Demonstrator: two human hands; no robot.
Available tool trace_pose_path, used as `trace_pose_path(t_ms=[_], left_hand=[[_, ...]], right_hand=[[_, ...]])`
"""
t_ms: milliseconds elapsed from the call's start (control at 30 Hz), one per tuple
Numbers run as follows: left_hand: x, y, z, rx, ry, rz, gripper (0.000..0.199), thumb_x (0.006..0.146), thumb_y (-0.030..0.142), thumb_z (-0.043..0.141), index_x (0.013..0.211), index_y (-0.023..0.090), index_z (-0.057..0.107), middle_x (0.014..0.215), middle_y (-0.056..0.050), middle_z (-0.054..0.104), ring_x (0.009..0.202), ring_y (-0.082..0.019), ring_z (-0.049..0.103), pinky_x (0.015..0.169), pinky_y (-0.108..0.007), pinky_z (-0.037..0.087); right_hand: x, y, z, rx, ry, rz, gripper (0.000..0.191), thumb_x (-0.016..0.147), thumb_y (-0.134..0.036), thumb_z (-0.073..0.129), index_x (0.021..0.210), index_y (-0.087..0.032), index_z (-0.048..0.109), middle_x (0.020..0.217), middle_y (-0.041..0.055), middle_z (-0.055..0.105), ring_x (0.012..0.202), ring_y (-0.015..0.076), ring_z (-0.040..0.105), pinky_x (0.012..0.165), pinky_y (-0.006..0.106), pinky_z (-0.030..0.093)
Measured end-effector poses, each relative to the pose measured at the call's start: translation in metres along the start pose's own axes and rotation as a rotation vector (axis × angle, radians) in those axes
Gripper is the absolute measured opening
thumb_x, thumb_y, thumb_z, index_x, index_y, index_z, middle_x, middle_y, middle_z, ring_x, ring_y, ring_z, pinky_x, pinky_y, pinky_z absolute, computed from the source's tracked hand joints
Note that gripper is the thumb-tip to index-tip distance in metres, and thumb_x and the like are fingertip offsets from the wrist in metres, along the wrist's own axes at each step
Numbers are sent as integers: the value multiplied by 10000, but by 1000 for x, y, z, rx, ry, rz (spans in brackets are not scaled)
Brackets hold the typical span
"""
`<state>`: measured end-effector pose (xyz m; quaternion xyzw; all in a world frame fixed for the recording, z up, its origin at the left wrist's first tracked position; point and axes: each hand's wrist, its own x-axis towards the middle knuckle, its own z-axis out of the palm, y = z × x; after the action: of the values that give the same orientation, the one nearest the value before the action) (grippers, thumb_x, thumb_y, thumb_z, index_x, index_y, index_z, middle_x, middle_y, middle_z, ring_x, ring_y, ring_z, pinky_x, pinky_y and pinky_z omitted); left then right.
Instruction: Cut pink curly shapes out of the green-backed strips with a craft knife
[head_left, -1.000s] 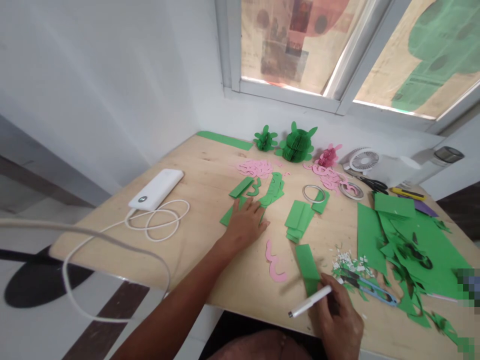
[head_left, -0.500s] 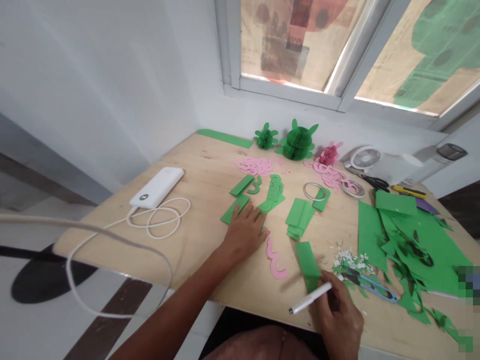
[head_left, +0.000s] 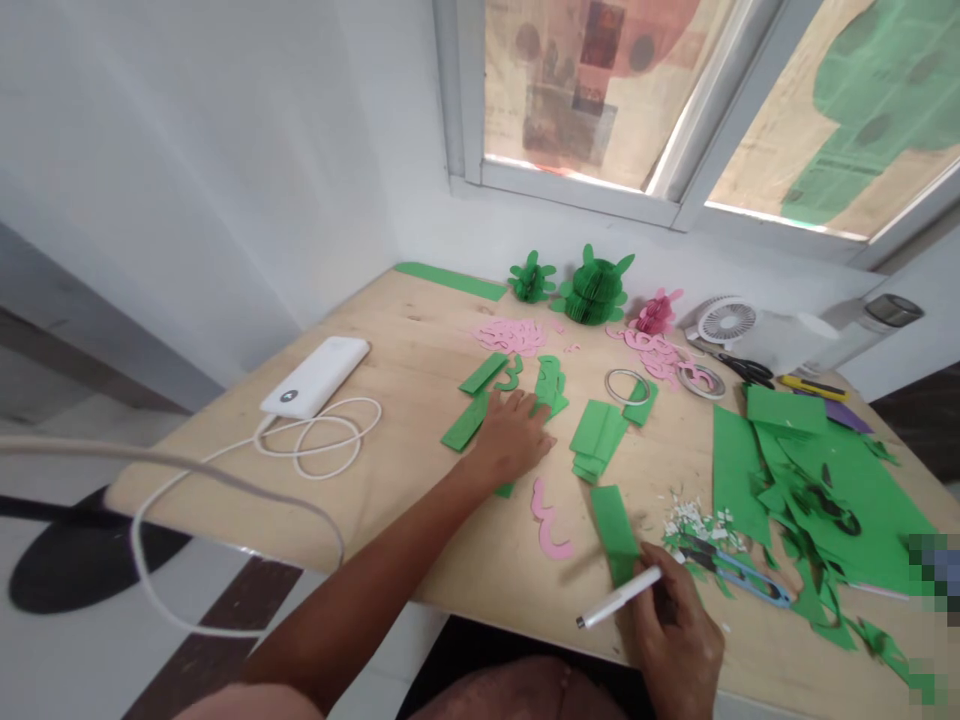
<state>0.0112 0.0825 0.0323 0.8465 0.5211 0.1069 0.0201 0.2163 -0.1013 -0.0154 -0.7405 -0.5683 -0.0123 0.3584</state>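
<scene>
My left hand [head_left: 511, 438] lies palm down with fingers spread, its tips at a stack of green scallop-cut paper pieces [head_left: 550, 378]. Left of it is a folded green paper strip [head_left: 463, 424]; another bit of green paper shows under the wrist. A green paper curl [head_left: 510, 374] lies just beyond the fingers. In front is a wavy pink paper cutout [head_left: 550, 525]. My right hand [head_left: 677, 625] grips a white pen [head_left: 616, 598], its dark tip pointing left. Partly beneath that hand lies a green paper rectangle [head_left: 615, 525].
Folded green papers [head_left: 596, 440] and a ring [head_left: 627, 386] lie mid-table. Blue-handled snips [head_left: 754, 580] rest by white scraps [head_left: 697, 522] and green sheets [head_left: 877, 500]. At left are a power bank [head_left: 319, 375] and its cable [head_left: 337, 470]. Paper figures [head_left: 592, 288] and a fan [head_left: 726, 320] stand behind.
My left hand has slid to the right and slightly away from me, onto the scallop-cut green pieces, uncovering more of the strip at its left. My right hand stays put with the pen.
</scene>
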Motion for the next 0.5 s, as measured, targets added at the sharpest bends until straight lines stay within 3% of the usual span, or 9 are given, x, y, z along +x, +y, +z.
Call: trace_pose_path(t_ms=[167,500], left_hand=[[10,-1,6,20,-12,10,357,900,409,533,1234,296,586,1267,-105,590,1231,-318,483,1065,-585,289],[13,-5,7,16,1,-20,325,917,379,504,1171,195,591,1225,-113,626,1221,-308,496,1086,-561,273]], right_hand=[[0,0,1,-8,19,-20,404,875,-489,475,1021,-184,697,960,76,761,760,213,738,609,243,549],[-1,0,1,21,-9,26,401,868,-494,479,1012,-193,702,927,63,767,788,221,738,624,253,547]])
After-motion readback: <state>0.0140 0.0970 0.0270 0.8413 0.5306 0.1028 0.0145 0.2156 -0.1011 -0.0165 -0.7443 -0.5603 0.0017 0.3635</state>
